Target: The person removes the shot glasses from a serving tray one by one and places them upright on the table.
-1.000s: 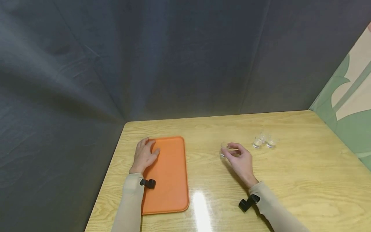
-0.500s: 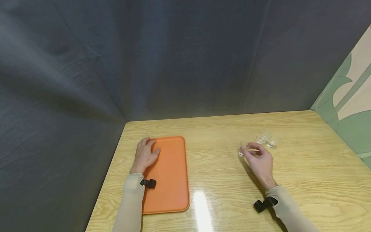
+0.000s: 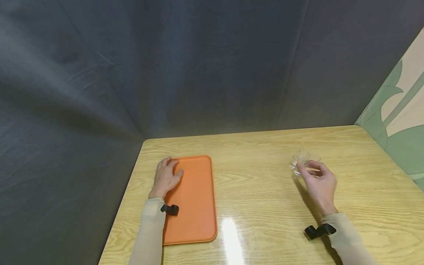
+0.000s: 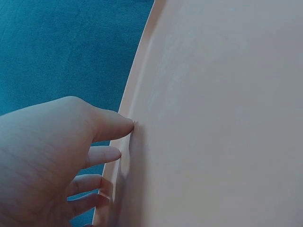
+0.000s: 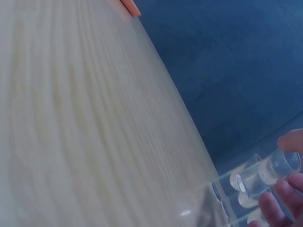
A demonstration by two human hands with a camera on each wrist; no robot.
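My right hand (image 3: 319,186) pinches a small clear shot glass (image 5: 265,174) between thumb and fingers at the right of the table. In the head view, it overlaps the group of similar clear glasses (image 3: 302,156) just behind it, and part of that group is hidden by my fingers. Another glass (image 5: 242,176) shows close behind the held one in the right wrist view. On the left, my left hand (image 3: 164,178) rests at the left rim of an orange tray (image 3: 193,209). Its thumb and loosely spread fingers touch the rim in the left wrist view.
A light wooden table (image 3: 255,206) carries everything. Dark blue cloth (image 3: 215,73) rises behind it and along the left side. At the far right hangs a green and cream patterned cloth (image 3: 405,143).
My right hand has carried the shot glass rightward across the table to the other glasses. The left hand and tray have stayed in place.
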